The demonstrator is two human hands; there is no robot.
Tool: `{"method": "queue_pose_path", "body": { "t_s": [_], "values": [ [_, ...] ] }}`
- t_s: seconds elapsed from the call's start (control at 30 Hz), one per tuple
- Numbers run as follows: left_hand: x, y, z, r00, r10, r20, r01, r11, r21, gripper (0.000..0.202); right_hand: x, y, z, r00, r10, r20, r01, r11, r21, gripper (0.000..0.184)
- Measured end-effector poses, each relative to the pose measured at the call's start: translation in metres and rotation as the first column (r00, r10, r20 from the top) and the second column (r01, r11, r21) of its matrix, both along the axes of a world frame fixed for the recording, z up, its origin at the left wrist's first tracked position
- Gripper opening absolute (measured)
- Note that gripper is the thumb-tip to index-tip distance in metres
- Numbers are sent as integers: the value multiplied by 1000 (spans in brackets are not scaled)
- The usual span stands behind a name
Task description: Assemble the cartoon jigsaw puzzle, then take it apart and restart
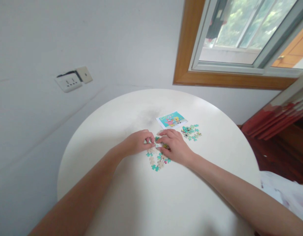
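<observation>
Left hand [140, 142], right hand [175, 146] curled at puzzle pieces [161, 163], nearside of picture card [171, 120], grip can't tell, pile [188, 130] off card's near-right corner, counter [102, 131] wide to left, curved edge [163, 89] behind

Teal and beige puzzle pieces [161, 163]

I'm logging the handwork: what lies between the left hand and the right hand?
Puzzle pieces lie between the left hand and right hand in the head view; whether either grips one is unclear.
</observation>
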State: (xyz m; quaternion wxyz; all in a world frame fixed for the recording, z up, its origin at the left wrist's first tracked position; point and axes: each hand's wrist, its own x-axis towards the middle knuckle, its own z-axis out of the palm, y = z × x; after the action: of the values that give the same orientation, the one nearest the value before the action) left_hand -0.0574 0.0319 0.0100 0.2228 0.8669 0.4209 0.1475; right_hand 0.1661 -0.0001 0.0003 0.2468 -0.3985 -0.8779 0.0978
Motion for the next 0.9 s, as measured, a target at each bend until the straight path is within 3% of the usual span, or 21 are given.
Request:
{"method": "queue_pose_path", "body": {
  "t_s": [0.27, 0.6, 0.73, 0.83, 0.9],
  "values": [
    [-4, 2, 2, 998, -60, 22, 61, 997, -53, 20, -4, -3, -3, 1000, 9, 28, -7, 999, -49, 28],
    [-3, 1, 7, 998, -55, 26, 57, 995, -85, 22, -5, 2, -4, 994, -8, -112, 0, 997, -75, 19],
    [-3, 1, 6, 999, -27, 42, 31, 995, -94, 23, -6, 2, 0, 978, -14, -206, -1, 997, -74, 5],
    [-4, 1, 5, 999, -17, 37, 21, 994, -107, 24, 9, 11, 6, 949, -50, -311, 21, 995, -94, 4],
    [-4, 1, 5, 999, -16, 36, 20, 994, -111, 26, 30, 22, 9, 914, -155, -376, 123, 987, -108, 8]
  ]
}}
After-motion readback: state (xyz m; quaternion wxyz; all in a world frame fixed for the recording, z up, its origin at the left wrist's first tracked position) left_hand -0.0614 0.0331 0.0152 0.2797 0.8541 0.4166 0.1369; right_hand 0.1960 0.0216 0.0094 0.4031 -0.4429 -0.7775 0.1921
